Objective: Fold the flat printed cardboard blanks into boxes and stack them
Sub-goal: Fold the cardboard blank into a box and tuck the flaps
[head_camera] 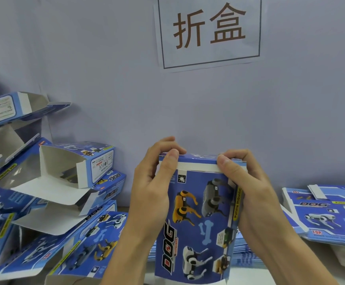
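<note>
a blue printed box (196,219) was held upright in front of the wall, above the near edge of the bench (124,208), with its long axis running up and down and the picture face turned toward the camera. the left hand (151,190) was wrapped round the upper left edge, its thumb laid over the top corner and its fingers curled behind; the grip there was closed on the box. the right hand (247,188) held the upper right edge in the same way, thumb pressed on the top flap (198,161) and fingers curled along the side panel. the white strip of that flap lay between the two thumbs, directly under both grips, so neither hand was nearer than the other. the coming move was judged to turn on this: the flap sat at the far, upper end of the box, and would have to be pushed down and in across the short axis. the bottom end appeared open, though this could not be told for sure. folded boxes (50,194) were piled loosely at the left, some with flaps open. flat blanks (328,214) were stacked at the right, well apart from the hands. a sign (208,31) was fixed on the wall above.
</note>
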A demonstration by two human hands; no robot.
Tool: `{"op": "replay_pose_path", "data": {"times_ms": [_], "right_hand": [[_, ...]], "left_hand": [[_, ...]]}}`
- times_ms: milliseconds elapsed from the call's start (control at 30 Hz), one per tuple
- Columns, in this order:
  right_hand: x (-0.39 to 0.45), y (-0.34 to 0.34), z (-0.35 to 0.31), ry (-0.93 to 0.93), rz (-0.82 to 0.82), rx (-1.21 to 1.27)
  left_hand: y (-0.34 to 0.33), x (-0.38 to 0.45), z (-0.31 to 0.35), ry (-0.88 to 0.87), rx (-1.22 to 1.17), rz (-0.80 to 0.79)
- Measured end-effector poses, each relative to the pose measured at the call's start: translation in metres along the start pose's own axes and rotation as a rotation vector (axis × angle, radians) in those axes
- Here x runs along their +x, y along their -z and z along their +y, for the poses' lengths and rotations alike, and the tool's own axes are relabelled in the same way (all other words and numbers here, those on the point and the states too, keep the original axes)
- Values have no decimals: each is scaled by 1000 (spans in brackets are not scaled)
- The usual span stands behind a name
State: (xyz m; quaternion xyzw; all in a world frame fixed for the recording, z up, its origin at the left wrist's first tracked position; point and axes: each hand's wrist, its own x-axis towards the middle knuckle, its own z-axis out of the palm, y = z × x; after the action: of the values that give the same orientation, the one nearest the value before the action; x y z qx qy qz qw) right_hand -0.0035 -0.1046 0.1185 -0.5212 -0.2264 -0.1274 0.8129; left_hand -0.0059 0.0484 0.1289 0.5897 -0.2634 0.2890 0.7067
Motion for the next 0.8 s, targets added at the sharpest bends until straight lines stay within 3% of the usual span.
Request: {"op": "replay_pose_path", "data": {"times_ms": [467, 800], "right_hand": [[-1, 7, -8, -83, -105, 124], [5, 21, -4, -93, -45, 181]], "left_hand": [[0, -2, 4, 14, -52, 7], [-3, -5, 2, 45, -87, -146]]}}
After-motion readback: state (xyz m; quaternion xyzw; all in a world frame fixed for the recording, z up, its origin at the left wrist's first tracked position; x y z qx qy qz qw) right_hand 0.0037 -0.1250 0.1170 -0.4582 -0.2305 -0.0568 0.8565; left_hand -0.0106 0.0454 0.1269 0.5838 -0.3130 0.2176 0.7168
